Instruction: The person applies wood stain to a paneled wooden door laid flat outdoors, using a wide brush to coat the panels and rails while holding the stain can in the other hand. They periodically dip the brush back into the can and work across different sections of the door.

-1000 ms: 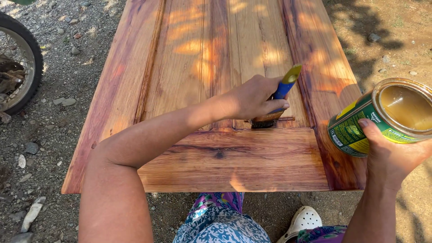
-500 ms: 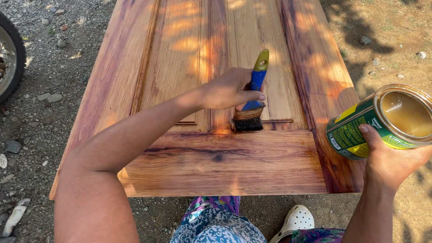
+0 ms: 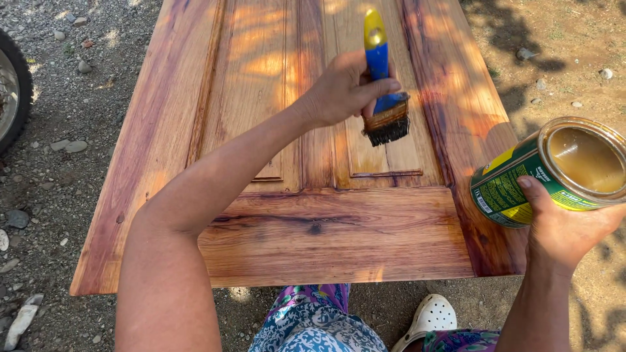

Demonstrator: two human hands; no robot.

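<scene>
Paintbrush (image 3: 385,98) is gripped by the left hand (image 3: 342,88) above the wooden door (image 3: 326,228); light, wet bristles. Right of it, the slippery-looking open can (image 3: 554,173) is clasped by the right hand (image 3: 564,225).

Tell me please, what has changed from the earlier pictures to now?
The left hand has lifted the paintbrush off the groove near the lower rail and turned it handle-up, bristles down, over the right panel of the wooden door. The right hand still holds the open tin can, tilted, at the door's right edge.
</scene>
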